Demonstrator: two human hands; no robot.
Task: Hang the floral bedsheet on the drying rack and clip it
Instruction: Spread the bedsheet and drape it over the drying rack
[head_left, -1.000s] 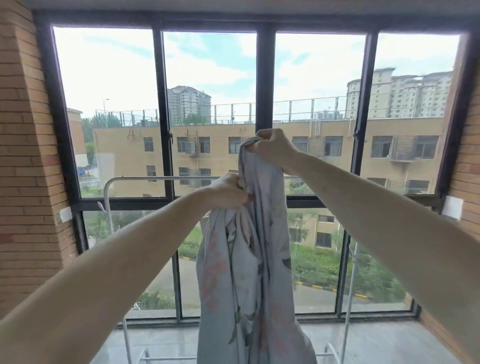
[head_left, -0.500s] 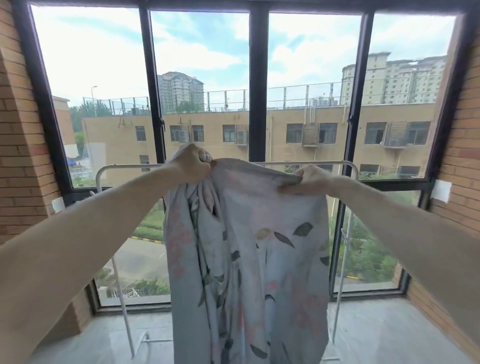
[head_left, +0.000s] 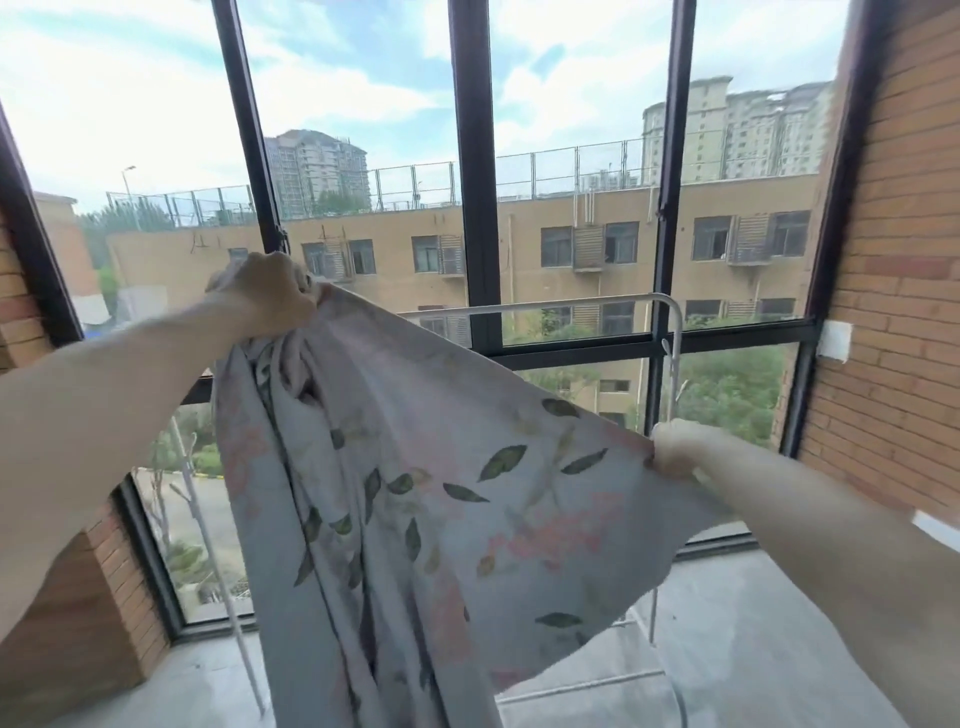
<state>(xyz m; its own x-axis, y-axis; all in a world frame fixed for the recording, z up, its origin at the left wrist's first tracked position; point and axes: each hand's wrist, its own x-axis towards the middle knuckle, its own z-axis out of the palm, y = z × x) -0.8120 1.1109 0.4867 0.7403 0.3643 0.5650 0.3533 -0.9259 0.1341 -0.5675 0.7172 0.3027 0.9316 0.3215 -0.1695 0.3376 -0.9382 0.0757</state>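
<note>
The floral bedsheet (head_left: 415, 493), pale grey-blue with green leaves and pink flowers, hangs spread between my two hands in front of the window. My left hand (head_left: 265, 301) grips a bunched top edge, raised high on the left. Lower on the right, my right hand (head_left: 680, 449) pinches another edge and holds it out, so the cloth stretches slantwise. The white metal drying rack (head_left: 597, 304) stands behind the sheet; its top bar and right post show, its left part is hidden by cloth. No clips are in view.
A tall window with dark frames (head_left: 475, 208) fills the wall behind the rack. Brick walls (head_left: 893, 312) close in on both sides. The rack's lower rails (head_left: 587, 688) and left leg (head_left: 228, 597) stand on the grey floor.
My hands have moved apart: the left rose and went left, the right dropped down and out to the right. The sheet now stretches wider and slants. The view has swung leftward.
</note>
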